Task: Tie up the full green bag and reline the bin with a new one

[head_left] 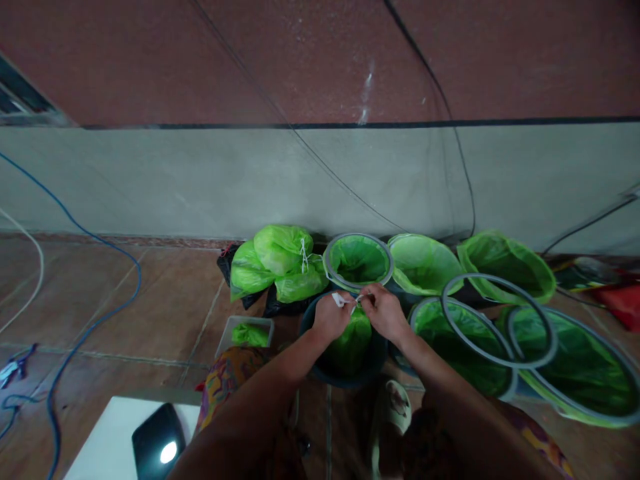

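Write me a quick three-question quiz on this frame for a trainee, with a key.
1. True or false: the left hand and the right hand are both at the top of the green bag in the dark bin.
2. What lies in the pale tub? A) a sponge; B) green plastic; C) a coil of rope.
3. As the picture shows it, on which side of the lined bins are the tied bags?

Key:
1. True.
2. B.
3. To their left, near the wall.
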`<state>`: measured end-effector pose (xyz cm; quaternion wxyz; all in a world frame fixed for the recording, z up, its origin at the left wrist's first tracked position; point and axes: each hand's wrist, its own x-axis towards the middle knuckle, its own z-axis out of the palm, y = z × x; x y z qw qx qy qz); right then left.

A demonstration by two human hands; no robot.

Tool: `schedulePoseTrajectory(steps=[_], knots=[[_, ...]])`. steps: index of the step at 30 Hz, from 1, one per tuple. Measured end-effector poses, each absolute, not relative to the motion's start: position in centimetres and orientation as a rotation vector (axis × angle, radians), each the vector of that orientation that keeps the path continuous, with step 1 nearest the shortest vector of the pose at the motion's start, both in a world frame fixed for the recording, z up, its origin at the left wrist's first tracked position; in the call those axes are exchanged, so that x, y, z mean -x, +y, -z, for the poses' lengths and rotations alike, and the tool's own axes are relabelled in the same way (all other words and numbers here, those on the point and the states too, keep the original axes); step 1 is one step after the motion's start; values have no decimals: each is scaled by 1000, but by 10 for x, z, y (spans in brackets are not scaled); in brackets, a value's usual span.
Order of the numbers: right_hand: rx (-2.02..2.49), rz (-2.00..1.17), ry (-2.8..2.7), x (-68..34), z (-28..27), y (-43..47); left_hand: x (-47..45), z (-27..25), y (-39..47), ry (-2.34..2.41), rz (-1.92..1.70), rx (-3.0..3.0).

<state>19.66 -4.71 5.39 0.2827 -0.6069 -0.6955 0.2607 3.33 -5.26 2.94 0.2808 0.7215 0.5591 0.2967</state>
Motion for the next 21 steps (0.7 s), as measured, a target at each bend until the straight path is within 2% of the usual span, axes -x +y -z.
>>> schedulePoseTrajectory(steps=[4, 6, 8, 14, 18, 21], knots=[[1616, -1105, -1514, -196, -50, -42, -33, -30, -49, 1448, -835, -1747], [1581, -1203, -1426, -198, -50, -40, -32, -31, -49, 1430, -832, -1718], [1593, -1128, -1520, -201, -53, -39, -31, -33, -50, 1443, -798, -1746], [1856, -514, -2288, -205, -72, -47, -27, -34, -55, 1636, -559, -1963], [2066, -433, -2301, -204, -76, -49, -24, -35, -53, 1665, -514, -1936], [1991, -568, -2147, -206, -69, -45, -25, -36, -47, 1564, -638, -1696]])
